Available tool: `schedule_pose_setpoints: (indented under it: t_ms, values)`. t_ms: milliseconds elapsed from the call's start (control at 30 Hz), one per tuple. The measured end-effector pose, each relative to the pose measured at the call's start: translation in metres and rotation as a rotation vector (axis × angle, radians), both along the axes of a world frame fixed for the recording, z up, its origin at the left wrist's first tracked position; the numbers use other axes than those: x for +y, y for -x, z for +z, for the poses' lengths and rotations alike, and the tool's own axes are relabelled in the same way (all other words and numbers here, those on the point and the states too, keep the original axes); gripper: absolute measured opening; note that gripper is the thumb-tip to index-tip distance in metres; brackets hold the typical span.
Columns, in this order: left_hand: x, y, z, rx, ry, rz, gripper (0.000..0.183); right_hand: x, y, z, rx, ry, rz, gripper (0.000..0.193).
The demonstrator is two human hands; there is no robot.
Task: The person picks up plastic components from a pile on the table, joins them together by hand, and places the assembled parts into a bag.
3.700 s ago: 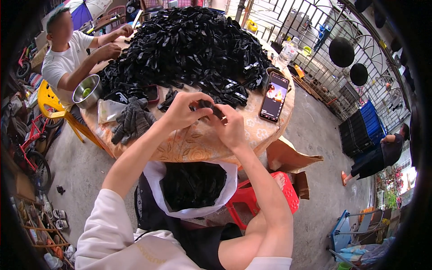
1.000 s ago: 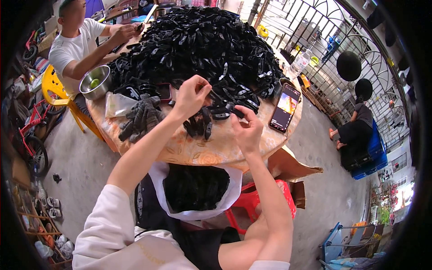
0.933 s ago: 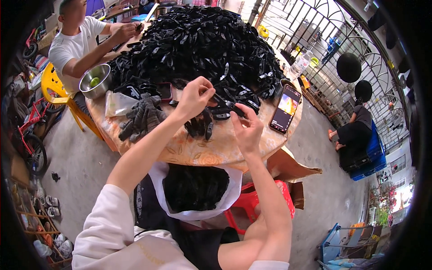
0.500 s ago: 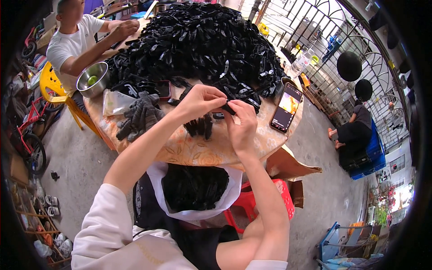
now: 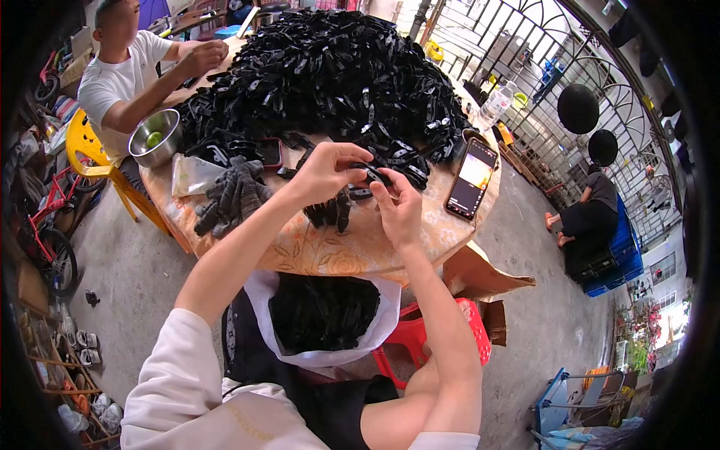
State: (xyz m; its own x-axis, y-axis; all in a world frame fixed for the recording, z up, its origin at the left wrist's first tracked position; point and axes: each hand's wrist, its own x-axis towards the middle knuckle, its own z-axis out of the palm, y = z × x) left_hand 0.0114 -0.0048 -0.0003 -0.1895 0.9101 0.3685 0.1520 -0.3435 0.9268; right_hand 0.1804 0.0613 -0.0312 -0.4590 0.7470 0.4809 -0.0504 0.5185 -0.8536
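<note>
Between my two hands, above the near part of the table, is a small elongated black plastic part (image 5: 379, 177). My left hand (image 5: 330, 172) pinches its left end, and my right hand (image 5: 400, 204) grips the right end between thumb and fingers. Just beyond them rises a big heap of similar black parts (image 5: 322, 82). Several dark pieces (image 5: 330, 212) lie on the cloth under my hands. Below the table edge, a white bag (image 5: 262, 319) stands open in front of me with more black parts inside.
A phone (image 5: 471, 180) with a lit screen stands at the table's right. Grey gloves (image 5: 234, 196), a clear plastic bag (image 5: 191, 176) and a metal bowl (image 5: 166, 142) with green fruit are on the left. A co-worker (image 5: 124, 75) sits far left. Under my right arm is a red stool (image 5: 405, 349).
The black part between my hands has turned and shows more plainly now. My right-hand fingers have shifted slightly along it; my left hand has barely moved.
</note>
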Motion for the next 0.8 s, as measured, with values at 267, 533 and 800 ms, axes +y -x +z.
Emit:
schedule_pose_setpoints:
  t_ms: [267,533,800]
  values:
    - [-0.005,0.001,0.005,0.058,0.095,-0.043,0.018,0.011,0.002,-0.017,0.064,0.115,0.110,0.037]
    - [-0.002,0.001,0.000,0.028,0.065,-0.033,0.016,0.007,0.002,-0.009,0.090,0.239,0.152,0.029]
    - [0.001,0.009,-0.002,-0.104,0.054,0.043,0.021,0.013,-0.016,0.000,0.182,0.514,0.245,0.026]
